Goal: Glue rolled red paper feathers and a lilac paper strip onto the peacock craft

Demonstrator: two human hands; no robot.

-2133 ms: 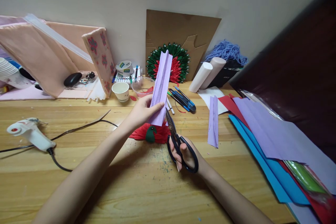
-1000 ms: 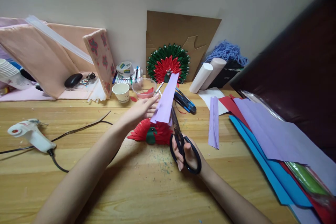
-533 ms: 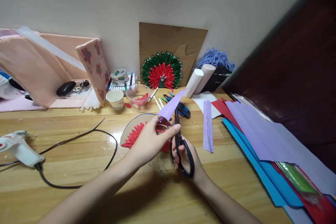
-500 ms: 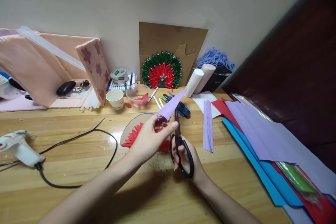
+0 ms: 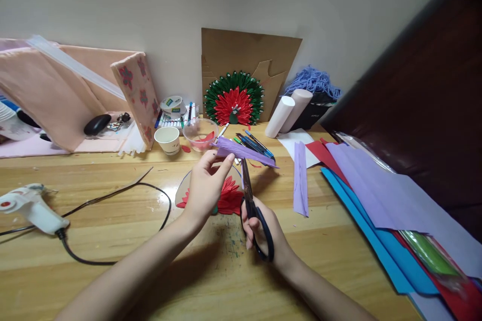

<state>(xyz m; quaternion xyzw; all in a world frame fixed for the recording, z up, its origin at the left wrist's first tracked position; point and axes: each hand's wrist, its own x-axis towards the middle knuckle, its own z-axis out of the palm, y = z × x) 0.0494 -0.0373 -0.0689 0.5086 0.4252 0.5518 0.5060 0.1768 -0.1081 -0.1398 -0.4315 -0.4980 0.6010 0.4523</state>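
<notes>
My left hand [image 5: 205,188] pinches one end of a folded lilac paper strip [image 5: 244,151], which lies nearly level and points right. My right hand [image 5: 263,233] grips black-handled scissors [image 5: 251,205]; their blades point up and meet the strip's lower edge near its middle. Under both hands a red petal fan on a cardboard half-disc [image 5: 226,199] lies on the wooden table [image 5: 113,271].
A glue gun [image 5: 28,205] with a black cord lies at left. A second lilac strip [image 5: 300,178] and stacked coloured sheets [image 5: 380,195] lie at right. Paper cup [image 5: 168,139], clear bowl [image 5: 199,134], pens [image 5: 256,144], white rolls [image 5: 288,113] and a green-red fan [image 5: 233,98] stand at the back.
The lilac strip has swung down from upright to nearly level. My left hand has shifted its grip to the strip's left end, and the scissor blades now sit under the strip.
</notes>
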